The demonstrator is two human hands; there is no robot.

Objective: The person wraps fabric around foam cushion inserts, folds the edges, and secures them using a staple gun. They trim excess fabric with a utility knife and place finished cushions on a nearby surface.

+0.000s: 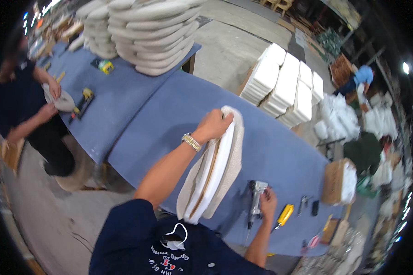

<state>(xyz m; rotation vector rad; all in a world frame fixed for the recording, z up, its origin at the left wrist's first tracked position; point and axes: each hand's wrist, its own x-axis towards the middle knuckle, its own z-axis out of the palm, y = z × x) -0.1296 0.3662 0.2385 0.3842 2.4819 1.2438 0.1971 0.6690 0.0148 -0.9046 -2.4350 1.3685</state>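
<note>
seat pad on edge, stapler under the other hand

left hand [213, 126] grips the far end of a white seat pad [215, 169], fingers curled over its top rim and pressed onto the fabric. a metal watch [191, 142] sits on that wrist. the pad stands on its edge on the blue table [270, 146], tilted, its near end at the table's front edge close to the person's chest. along the upturned side a thin wooden board layer shows between white foam and off-white textured cover.

right hand [267, 201] rests on a grey pneumatic stapler [256, 201] lying flat on the table just right of the pad; fingers wrap the tool's body, closed around it. a hose runs from the tool toward the table's near edge.

just right of the stapler: a yellow-handled tool [284, 214], then small dark tools. further right, a stack of board-backed pads [339, 181] at the table's end.

behind the table, white foam blocks [284, 85] stacked in rows. far left, a tall pile of finished cushions [147, 32] on a second blue table.

another person [27, 110] in dark clothes stands at left, both hands on a pale pad
</note>
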